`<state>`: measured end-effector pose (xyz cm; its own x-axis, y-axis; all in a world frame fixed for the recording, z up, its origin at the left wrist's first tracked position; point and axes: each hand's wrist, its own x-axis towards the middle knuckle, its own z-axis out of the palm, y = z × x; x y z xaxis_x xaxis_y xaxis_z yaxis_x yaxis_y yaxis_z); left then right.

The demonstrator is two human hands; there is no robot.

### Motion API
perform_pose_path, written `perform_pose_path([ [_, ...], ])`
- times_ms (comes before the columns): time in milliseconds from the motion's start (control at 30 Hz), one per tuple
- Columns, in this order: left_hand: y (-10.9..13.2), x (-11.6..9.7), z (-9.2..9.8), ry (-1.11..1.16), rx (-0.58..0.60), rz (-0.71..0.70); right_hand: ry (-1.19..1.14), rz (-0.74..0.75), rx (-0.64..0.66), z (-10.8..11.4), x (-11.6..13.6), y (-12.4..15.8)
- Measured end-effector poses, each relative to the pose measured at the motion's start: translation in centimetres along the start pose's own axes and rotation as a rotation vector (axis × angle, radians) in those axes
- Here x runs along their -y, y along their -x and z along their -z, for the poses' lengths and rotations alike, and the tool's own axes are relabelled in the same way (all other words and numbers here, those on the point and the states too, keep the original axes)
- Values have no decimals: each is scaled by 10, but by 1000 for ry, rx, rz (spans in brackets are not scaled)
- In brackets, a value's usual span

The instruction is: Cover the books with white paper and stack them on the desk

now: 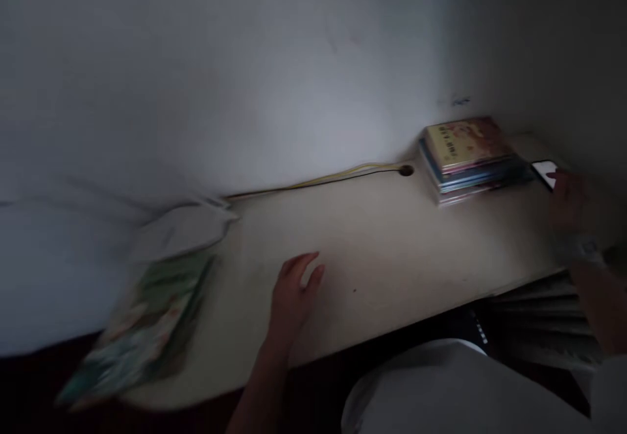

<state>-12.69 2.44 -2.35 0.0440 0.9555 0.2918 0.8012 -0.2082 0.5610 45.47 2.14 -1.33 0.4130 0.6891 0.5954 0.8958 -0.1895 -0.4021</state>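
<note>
Smartphone (543, 172), its screen lit white, sits toward the right end of the counter (392, 257), just beside a stack of books (467, 163) near the back edge. The right hand (568, 200) is at the phone, with its fingers (552, 176) overlapping the phone's lower edge; the hand is dark and blurred, so whether it is closed on the phone cannot be told. The left hand (294, 290) rests open near the front edge, fingers lightly curled, holding nothing and well apart from the phone. A thin cable (337, 176) runs along the back edge into a round grommet (405, 170). At the left end lie a blurred green-covered book (147, 323) and a pale bag or cloth (183, 231).
</note>
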Motion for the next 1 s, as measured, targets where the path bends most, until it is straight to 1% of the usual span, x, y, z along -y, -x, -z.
perform_pose_path([
  [33,-1,6,2,-54,-53,-20,-77,93,29,-7,23,8],
  [67,-4,13,4,-112,-83,-20,-157,203,88,-16,48,18],
  [100,-8,20,4,-177,-84,-5,-224,323,170,-26,75,29],
  [133,-12,26,3,-241,-39,26,-261,440,274,-37,102,41],
  [167,-16,32,2,-295,15,73,-251,539,384,-48,128,55],
  [200,-19,36,0,-337,76,116,-207,626,463,-59,153,69],
  [267,-24,41,-4,-408,152,151,-97,782,616,-78,197,94],
  [333,-24,41,-8,-462,203,152,-44,874,717,-93,231,112],
  [400,-21,39,-9,-492,227,136,-35,925,771,-102,254,122],
  [467,-18,34,-8,-493,229,113,-46,943,783,-107,266,127],
  [533,-15,30,-6,-464,221,99,-62,927,765,-110,271,129],
  [700,-11,19,-6,-385,215,128,-107,873,704,-112,270,133],
  [767,-11,17,-3,-357,182,145,-116,863,697,-111,269,133],
  [833,-12,18,4,-331,126,167,-121,856,689,-111,269,132],
  [867,-12,20,9,-255,66,194,-124,854,688,-110,270,132],
  [900,-12,23,15,-112,-16,238,-126,853,692,-110,272,132],
  [1000,-10,41,35,584,-344,431,-146,898,748,-111,288,135],
])
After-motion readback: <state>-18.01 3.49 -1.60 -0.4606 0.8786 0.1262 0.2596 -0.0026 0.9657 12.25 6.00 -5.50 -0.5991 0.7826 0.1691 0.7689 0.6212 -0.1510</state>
